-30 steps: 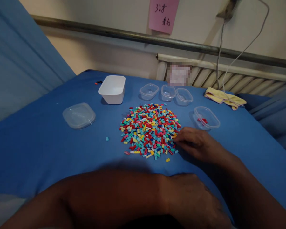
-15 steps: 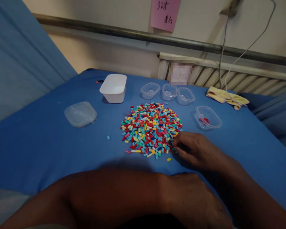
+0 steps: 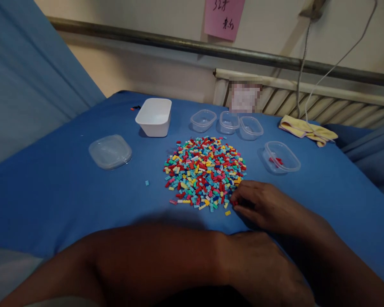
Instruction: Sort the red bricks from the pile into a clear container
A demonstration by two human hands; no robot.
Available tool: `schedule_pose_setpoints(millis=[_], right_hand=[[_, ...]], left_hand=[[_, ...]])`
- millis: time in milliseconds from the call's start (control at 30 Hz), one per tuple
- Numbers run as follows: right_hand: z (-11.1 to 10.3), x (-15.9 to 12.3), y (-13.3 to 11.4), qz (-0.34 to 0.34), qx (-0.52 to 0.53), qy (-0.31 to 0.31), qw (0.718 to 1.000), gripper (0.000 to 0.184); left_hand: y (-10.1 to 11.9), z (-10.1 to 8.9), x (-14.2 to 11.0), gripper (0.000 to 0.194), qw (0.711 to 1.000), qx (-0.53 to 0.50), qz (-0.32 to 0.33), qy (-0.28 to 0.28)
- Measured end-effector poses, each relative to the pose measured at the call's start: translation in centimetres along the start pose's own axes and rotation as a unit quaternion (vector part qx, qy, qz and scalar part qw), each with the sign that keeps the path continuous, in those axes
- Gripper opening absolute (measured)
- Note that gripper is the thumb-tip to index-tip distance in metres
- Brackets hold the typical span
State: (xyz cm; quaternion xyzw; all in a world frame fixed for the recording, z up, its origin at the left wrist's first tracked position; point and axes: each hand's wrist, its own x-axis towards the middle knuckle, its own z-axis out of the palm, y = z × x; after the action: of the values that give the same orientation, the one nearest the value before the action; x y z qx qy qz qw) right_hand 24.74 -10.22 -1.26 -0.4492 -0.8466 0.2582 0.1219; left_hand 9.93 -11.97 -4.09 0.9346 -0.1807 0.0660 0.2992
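Note:
A round heap of small coloured toy bricks (image 3: pixel 205 172) lies in the middle of the blue-covered table. At its near right edge is my right hand (image 3: pixel 260 202), with thumb and fingertips closed around a small red brick (image 3: pixel 234 203) low on the cloth. A loose yellow brick (image 3: pixel 228 212) rests just left of the thumb. My left forearm stretches across the front, and my left hand (image 3: pixel 265 264) lies nearest to me, back upward, its fingers hidden. To the right of the heap stands a clear tub (image 3: pixel 283 160) with a few red bricks inside.
Behind the heap stand a white bin (image 3: pixel 154 119) and three clear tubs (image 3: pixel 203 121). A clear lid (image 3: pixel 110 152) and one light-blue brick (image 3: pixel 147 183) lie at left. A yellow cloth (image 3: pixel 307 129) is at the back right, below a hanging cord (image 3: pixel 299 81).
My right hand has shifted slightly down at the heap's edge, and a red brick now shows between its fingertips. My left arm stays about where it was. The view has moved slightly.

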Motion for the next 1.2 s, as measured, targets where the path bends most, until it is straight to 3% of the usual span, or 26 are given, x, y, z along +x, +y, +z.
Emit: schedule_pose_setpoints(millis=[367, 600, 867, 1033, 1200], right_hand=[[0.3, 0.2, 0.2, 0.016, 0.016, 0.021, 1.0, 0.004], [0.3, 0.1, 0.0, 0.011, -0.001, -0.009, 1.0, 0.01], [0.3, 0.2, 0.0, 0.046, -0.008, -0.008, 0.999, 0.012], [-0.3, 0.0, 0.2, 0.026, -0.008, 0.038, 0.999, 0.013], [-1.6, -0.4, 1.1, 0.037, -0.009, 0.162, 0.986, 0.019]], left_hand=[[0.0, 0.1, -0.1, 0.018, 1.0, -0.015, -0.003, 0.008], [0.1, -0.2, 0.1, 0.014, 1.0, -0.003, -0.012, -0.017], [-0.1, 0.4, 0.0, 0.015, 1.0, 0.003, 0.003, 0.012], [-0.1, 0.5, -0.1, 0.014, 0.999, 0.024, -0.001, 0.021], [-0.2, 0.6, -0.3, 0.011, 1.0, 0.009, -0.013, 0.015]])
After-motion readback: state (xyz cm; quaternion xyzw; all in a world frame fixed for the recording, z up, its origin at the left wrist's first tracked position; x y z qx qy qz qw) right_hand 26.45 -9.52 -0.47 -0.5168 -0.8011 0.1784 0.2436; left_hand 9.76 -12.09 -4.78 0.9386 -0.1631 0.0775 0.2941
